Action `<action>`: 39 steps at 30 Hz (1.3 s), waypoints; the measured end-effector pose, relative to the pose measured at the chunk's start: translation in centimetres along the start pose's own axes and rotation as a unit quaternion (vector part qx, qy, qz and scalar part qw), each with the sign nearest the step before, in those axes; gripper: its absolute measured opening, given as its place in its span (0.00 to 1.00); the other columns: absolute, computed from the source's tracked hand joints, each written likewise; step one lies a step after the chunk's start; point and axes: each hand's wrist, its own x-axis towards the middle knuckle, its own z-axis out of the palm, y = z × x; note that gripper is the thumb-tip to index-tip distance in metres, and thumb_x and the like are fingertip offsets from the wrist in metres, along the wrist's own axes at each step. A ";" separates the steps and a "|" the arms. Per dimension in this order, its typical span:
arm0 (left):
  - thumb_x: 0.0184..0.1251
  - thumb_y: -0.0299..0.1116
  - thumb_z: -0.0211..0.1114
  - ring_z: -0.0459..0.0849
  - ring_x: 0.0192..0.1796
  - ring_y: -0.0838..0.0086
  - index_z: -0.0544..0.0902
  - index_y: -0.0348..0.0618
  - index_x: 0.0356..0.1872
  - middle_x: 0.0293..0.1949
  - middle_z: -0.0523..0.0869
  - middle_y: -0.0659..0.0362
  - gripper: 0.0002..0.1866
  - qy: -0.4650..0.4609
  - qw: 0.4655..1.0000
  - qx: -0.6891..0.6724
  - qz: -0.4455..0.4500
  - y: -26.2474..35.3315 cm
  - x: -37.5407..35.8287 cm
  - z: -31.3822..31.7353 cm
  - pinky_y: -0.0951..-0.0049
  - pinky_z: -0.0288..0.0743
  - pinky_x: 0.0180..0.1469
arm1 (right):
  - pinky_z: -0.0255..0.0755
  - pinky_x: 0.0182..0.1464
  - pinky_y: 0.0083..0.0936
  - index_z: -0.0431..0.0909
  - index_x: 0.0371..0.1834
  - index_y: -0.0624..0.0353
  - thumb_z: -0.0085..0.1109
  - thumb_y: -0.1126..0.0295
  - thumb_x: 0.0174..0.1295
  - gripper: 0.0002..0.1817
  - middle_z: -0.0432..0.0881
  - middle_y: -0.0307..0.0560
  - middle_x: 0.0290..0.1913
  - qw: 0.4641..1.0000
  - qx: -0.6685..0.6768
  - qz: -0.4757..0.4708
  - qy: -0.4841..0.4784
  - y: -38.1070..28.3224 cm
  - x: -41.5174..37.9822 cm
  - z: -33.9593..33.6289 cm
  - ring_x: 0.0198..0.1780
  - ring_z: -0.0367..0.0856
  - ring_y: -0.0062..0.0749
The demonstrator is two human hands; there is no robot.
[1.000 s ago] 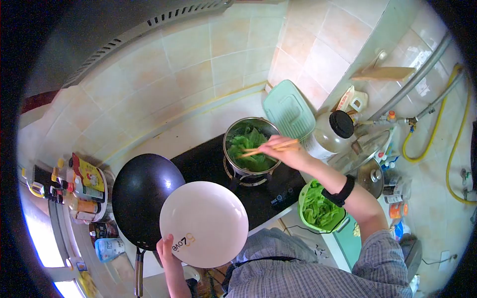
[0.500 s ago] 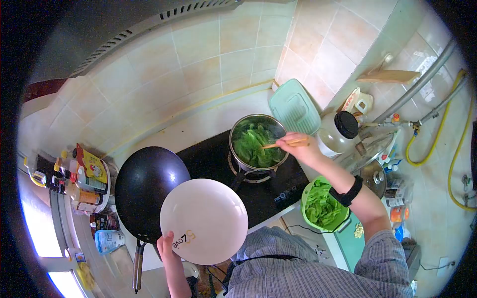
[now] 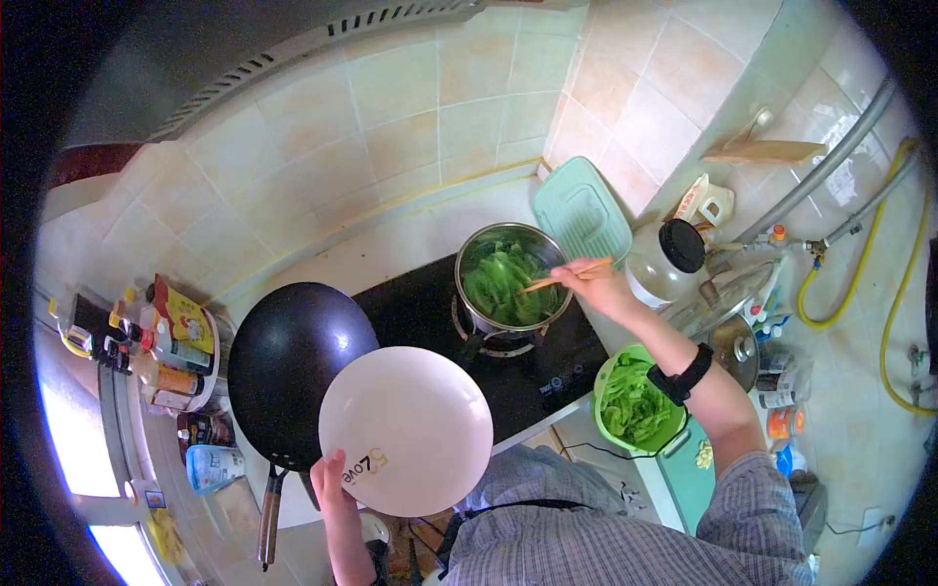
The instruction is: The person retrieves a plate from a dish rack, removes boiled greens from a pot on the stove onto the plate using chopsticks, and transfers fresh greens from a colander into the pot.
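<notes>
My left hand [image 3: 333, 485] grips the lower left rim of a white plate [image 3: 406, 425], which has lettering near that edge. My right hand [image 3: 598, 288] is closed round wooden chopsticks [image 3: 540, 284] at the right rim of a steel pot [image 3: 561, 313]. The chopstick tips are among leafy greens [image 3: 503, 283] in the pot. The pot stands on the black cooktop [image 3: 410, 305]. Just left of the plate is a dark wok [image 3: 283, 371].
A green basket [image 3: 601, 425] of leafy vegetables is below my right forearm. Behind the pot lies a pale green lid [image 3: 583, 210], beside a black-capped jar [image 3: 681, 246]. Bottles and packets [image 3: 186, 337] crowd the left side.
The chopsticks have tilted, with their rear ends higher. The plate, wok and pot appear shifted slightly in the view, and the greens in the pot lie a little differently.
</notes>
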 end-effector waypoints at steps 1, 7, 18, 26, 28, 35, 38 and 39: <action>0.52 0.45 0.58 0.78 0.35 0.73 0.73 0.31 0.41 0.35 0.78 0.54 0.25 0.005 1.000 -0.001 0.001 0.0 -0.1 0.0 0.76 0.70 0.39 | 0.70 0.30 0.24 0.78 0.31 0.57 0.51 0.55 0.55 0.16 0.79 0.46 0.31 0.991 0.103 0.084 -0.008 -1.1 0.0 -0.4 0.30 0.77 0.35; 0.52 0.44 0.58 0.78 0.35 0.73 0.72 0.32 0.41 0.34 0.79 0.54 0.24 -0.057 0.998 -0.008 -0.019 -0.2 0.5 -0.5 0.76 0.70 0.38 | 0.69 0.32 0.25 0.78 0.33 0.54 0.49 0.54 0.55 0.16 0.76 0.44 0.29 0.995 0.038 -0.087 0.024 -2.8 0.1 2.9 0.31 0.75 0.36; 0.53 0.41 0.59 0.77 0.35 0.76 0.73 0.35 0.38 0.32 0.78 0.56 0.19 -0.041 0.998 -0.032 -0.029 -1.6 1.2 -1.6 0.77 0.69 0.35 | 0.68 0.34 0.30 0.78 0.29 0.52 0.51 0.57 0.54 0.12 0.77 0.43 0.27 0.996 -0.053 -0.064 0.040 2.0 0.2 2.0 0.34 0.74 0.39; 0.52 0.42 0.58 0.77 0.33 0.76 0.75 0.34 0.35 0.30 0.78 0.57 0.18 -0.016 0.999 -0.021 -0.023 -0.7 0.7 -1.1 0.78 0.68 0.35 | 0.68 0.29 0.26 0.79 0.23 0.55 0.53 0.60 0.52 0.11 0.77 0.44 0.24 0.985 -0.012 -0.170 -0.001 0.1 2.3 2.6 0.26 0.76 0.35; 0.53 0.43 0.57 0.77 0.33 0.76 0.76 0.33 0.36 0.31 0.79 0.57 0.19 -0.036 0.999 -0.018 -0.007 -0.4 0.5 -0.9 0.79 0.68 0.34 | 0.69 0.27 0.24 0.78 0.25 0.57 0.54 0.61 0.53 0.11 0.78 0.44 0.24 0.994 0.049 -0.092 -0.012 0.2 2.4 2.6 0.25 0.76 0.32; 0.53 0.44 0.55 0.78 0.34 0.76 0.75 0.32 0.38 0.31 0.80 0.56 0.21 -0.043 0.999 -0.002 0.002 -0.3 0.5 -0.8 0.80 0.68 0.34 | 0.74 0.30 0.16 0.75 0.32 0.68 0.51 0.63 0.57 0.15 0.79 0.46 0.26 0.931 0.353 0.079 -0.043 2.0 1.8 2.2 0.27 0.78 0.23; 0.53 0.44 0.55 0.78 0.34 0.76 0.75 0.32 0.38 0.32 0.80 0.56 0.21 -0.040 0.999 0.002 0.007 -0.2 0.5 -0.7 0.80 0.68 0.34 | 0.75 0.31 0.17 0.76 0.34 0.67 0.51 0.63 0.57 0.15 0.79 0.47 0.27 0.915 0.388 0.100 -0.041 1.1 1.3 1.0 0.27 0.78 0.25; 0.54 0.44 0.55 0.78 0.34 0.76 0.75 0.32 0.38 0.32 0.80 0.55 0.21 -0.028 1.000 0.000 0.003 -0.3 0.5 -0.7 0.80 0.68 0.34 | 0.75 0.31 0.17 0.76 0.34 0.67 0.51 0.63 0.57 0.15 0.79 0.47 0.27 0.915 0.389 0.101 -0.040 1.4 1.3 0.8 0.27 0.78 0.25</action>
